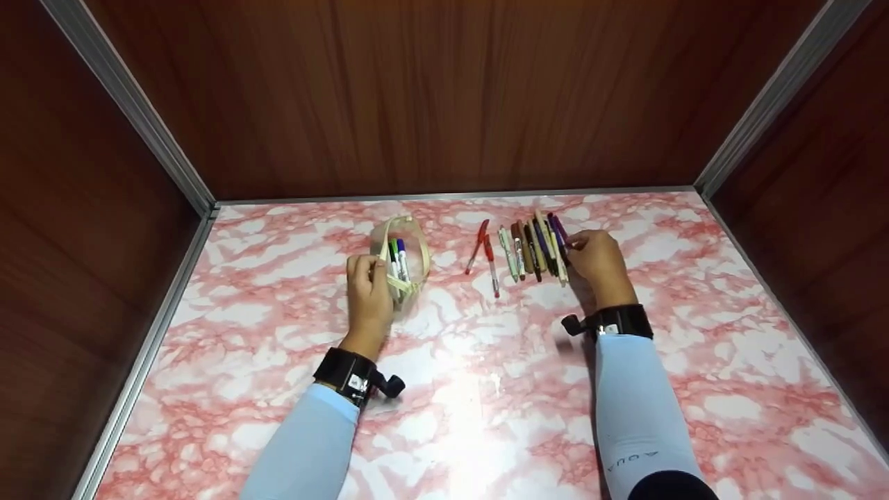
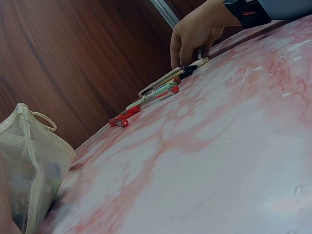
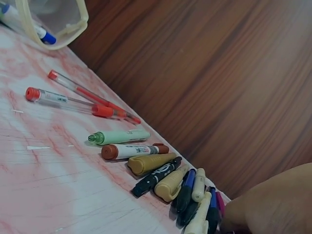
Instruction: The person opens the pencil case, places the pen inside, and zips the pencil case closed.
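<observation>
A cream mesh zip pouch [image 1: 405, 260] — markers with green and blue caps inside — is gripped at its open rim by the left hand [image 1: 368, 295], at 10 o'clock on the pink marbled tabletop [image 1: 486, 389]. At 1 o'clock, the row of pens and markers [image 1: 531, 250] is touched at its right end by the right hand [image 1: 597, 260], fingers curled; whether one is pinched cannot be told.

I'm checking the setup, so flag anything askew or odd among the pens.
Two red pens lie apart from the tight row of pens, angled against each other rather than lined up. Nothing looks spilled or damaged.
</observation>
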Motion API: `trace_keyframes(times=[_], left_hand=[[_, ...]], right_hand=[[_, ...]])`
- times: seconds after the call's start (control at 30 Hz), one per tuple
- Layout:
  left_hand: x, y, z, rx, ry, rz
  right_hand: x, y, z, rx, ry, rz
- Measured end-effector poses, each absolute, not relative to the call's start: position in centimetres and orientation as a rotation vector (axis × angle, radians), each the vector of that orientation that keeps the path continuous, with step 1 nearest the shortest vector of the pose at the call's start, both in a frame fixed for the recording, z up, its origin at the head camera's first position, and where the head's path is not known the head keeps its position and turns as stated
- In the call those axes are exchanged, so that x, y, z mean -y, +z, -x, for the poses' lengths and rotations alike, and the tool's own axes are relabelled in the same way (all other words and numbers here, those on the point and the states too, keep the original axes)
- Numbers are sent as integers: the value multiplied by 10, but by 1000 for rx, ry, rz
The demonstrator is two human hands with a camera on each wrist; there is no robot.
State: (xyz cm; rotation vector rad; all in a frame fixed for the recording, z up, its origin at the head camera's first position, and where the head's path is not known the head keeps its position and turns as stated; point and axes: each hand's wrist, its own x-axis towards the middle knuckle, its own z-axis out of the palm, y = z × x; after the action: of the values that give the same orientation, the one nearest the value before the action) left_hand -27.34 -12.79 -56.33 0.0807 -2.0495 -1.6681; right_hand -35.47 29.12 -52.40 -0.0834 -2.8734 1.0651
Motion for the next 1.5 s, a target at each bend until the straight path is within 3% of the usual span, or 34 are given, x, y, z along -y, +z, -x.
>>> trace_keyframes(times=[1.5], left_hand=[[127,-562,273,2056,-1653,-70]], right_hand=[[-291,-509,344,2936,893,136]])
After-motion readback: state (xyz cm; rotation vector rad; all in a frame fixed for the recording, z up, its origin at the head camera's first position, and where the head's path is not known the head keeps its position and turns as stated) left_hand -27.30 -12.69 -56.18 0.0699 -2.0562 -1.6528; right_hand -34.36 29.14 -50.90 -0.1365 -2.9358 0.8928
